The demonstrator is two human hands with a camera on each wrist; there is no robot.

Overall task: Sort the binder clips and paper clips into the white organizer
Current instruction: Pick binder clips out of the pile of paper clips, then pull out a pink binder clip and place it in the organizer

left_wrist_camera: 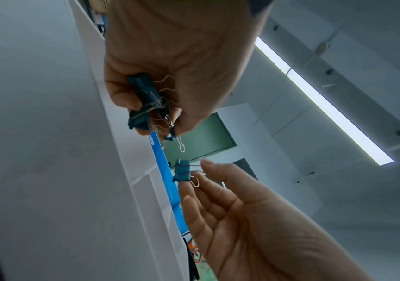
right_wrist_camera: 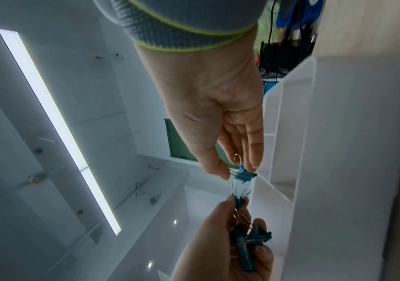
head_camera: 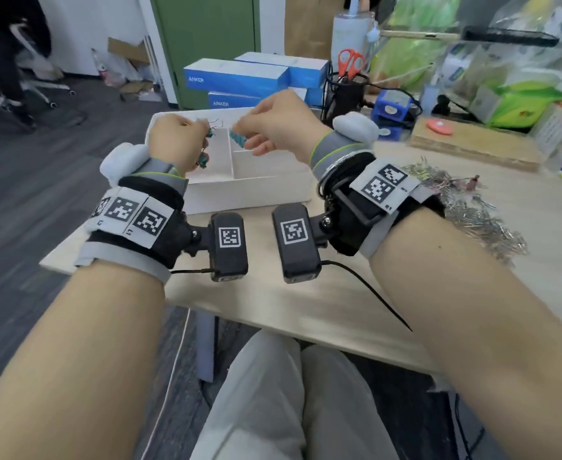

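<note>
Head view: both hands raised over the white organizer (head_camera: 239,190); paper clips (head_camera: 465,200) heaped to its right.

Left wrist view: left hand (left_wrist_camera: 170,62) clutches a bunch of teal binder clips (left_wrist_camera: 141,102), likely a reserve.

Right wrist view: right hand (right_wrist_camera: 218,121) pinches a single binder clip (right_wrist_camera: 243,175) beside the organizer's rim, presumably for dropping in.

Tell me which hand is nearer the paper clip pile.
Right. The right hand holds a binder clip over the organizer, on the side toward the paper clip pile; the left hand is farther away.
</note>
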